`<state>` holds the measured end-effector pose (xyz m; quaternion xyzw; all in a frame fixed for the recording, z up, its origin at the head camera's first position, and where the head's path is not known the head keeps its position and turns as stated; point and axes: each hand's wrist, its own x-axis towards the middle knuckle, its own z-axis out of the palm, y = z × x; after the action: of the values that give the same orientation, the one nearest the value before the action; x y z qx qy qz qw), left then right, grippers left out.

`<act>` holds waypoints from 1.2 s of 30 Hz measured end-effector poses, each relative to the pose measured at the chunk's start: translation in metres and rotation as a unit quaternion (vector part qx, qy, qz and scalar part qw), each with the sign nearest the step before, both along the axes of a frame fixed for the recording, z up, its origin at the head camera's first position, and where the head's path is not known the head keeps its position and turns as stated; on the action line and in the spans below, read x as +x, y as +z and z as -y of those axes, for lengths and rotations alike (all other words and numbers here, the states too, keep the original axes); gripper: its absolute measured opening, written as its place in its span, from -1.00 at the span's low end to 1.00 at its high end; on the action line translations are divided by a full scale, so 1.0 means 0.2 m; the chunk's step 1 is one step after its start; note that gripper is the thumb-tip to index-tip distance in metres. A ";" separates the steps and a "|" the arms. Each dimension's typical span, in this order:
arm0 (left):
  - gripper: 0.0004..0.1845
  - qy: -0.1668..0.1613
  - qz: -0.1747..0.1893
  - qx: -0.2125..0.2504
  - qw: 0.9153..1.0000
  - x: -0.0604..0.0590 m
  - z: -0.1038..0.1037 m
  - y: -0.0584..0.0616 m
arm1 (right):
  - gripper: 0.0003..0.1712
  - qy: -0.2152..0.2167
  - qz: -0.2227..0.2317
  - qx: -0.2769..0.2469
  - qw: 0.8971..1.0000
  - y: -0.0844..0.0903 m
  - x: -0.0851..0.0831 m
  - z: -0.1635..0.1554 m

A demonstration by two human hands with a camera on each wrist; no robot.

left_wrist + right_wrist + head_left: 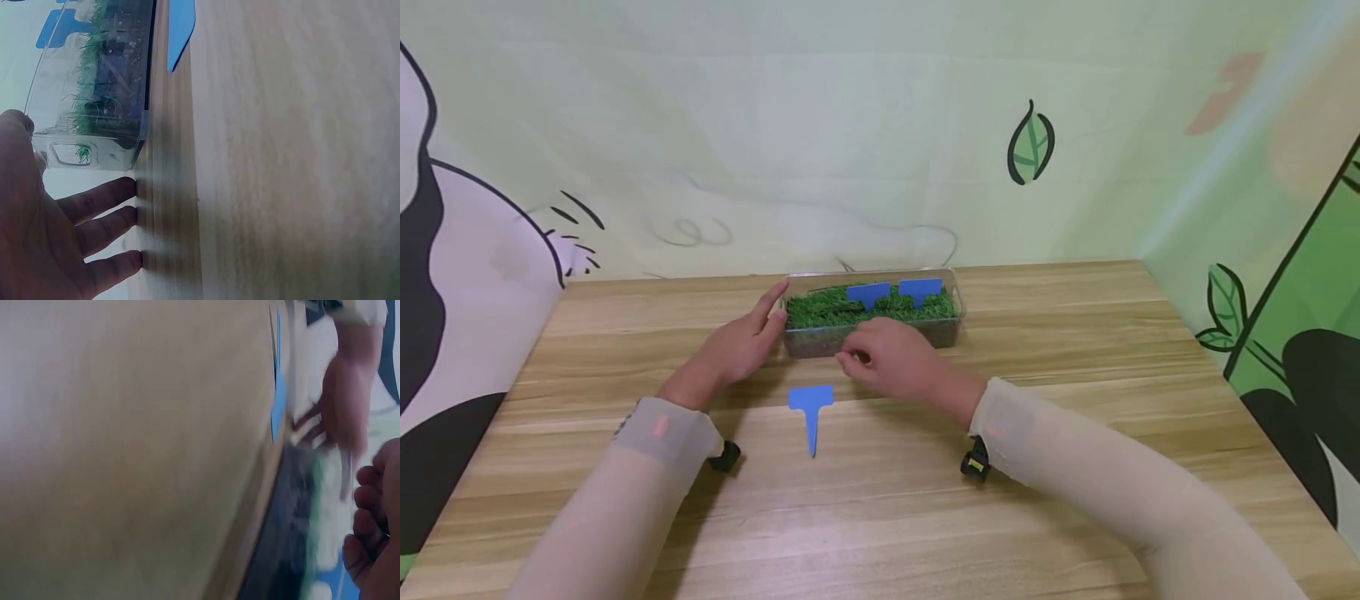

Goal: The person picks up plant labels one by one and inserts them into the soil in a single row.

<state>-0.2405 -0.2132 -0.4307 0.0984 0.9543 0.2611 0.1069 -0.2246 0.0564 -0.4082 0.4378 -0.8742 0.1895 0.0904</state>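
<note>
A clear plastic box [820,342] with green artificial grass [820,308] over dark fill stands near the back of the table. Two blue T-shaped plant labels, the left one [868,294] and the right one [921,290], stand upright in the grass. My left hand [741,343] touches the box's left end near the rim, its other fingers [109,232] spread straight toward the tabletop. In front of the box, my right hand [891,360] has curled fingers [370,501] with nothing visible in them. A third blue plant label [811,408] lies flat on the table between my forearms.
The wood-grain table [865,525] meets a pale green printed backdrop [850,150] just behind the box. Each sleeve has a black wrist device, the left one [726,457] and the right one [976,462].
</note>
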 end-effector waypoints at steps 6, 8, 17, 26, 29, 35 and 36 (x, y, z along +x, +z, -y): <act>-0.36 0.002 0.002 0.003 1.000 0.00 0.00 0.00 | -0.77 0.016 0.085 0.058 0.995 -0.05 0.09 0.08; -0.36 0.002 -0.001 0.002 1.000 0.00 0.00 0.00 | -0.78 0.013 0.091 0.056 0.994 -0.06 0.11 0.09; -0.36 -0.001 -0.001 0.000 1.000 0.01 -0.01 0.01 | -0.53 -0.017 0.143 0.094 0.985 -0.12 0.11 0.11; -0.36 -0.002 0.004 0.005 1.000 0.01 0.00 0.01 | -0.38 -0.024 0.149 0.114 0.982 -0.14 0.12 0.15; -0.35 0.000 0.005 0.005 1.000 0.01 0.00 0.01 | -0.33 -0.032 0.155 0.119 0.980 -0.15 0.12 0.16; -0.34 0.000 0.003 0.003 1.000 0.02 0.00 0.02 | -0.16 -0.043 0.165 0.129 0.977 -0.17 0.12 0.18; -0.34 0.001 0.004 0.004 1.000 0.02 0.00 0.02 | -0.14 -0.045 0.166 0.130 0.976 -0.16 0.12 0.18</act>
<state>-0.2374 -0.2123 -0.4263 0.0972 0.9529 0.2655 0.1099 -0.2008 0.0196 -0.4411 0.3687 -0.9128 0.1402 -0.1058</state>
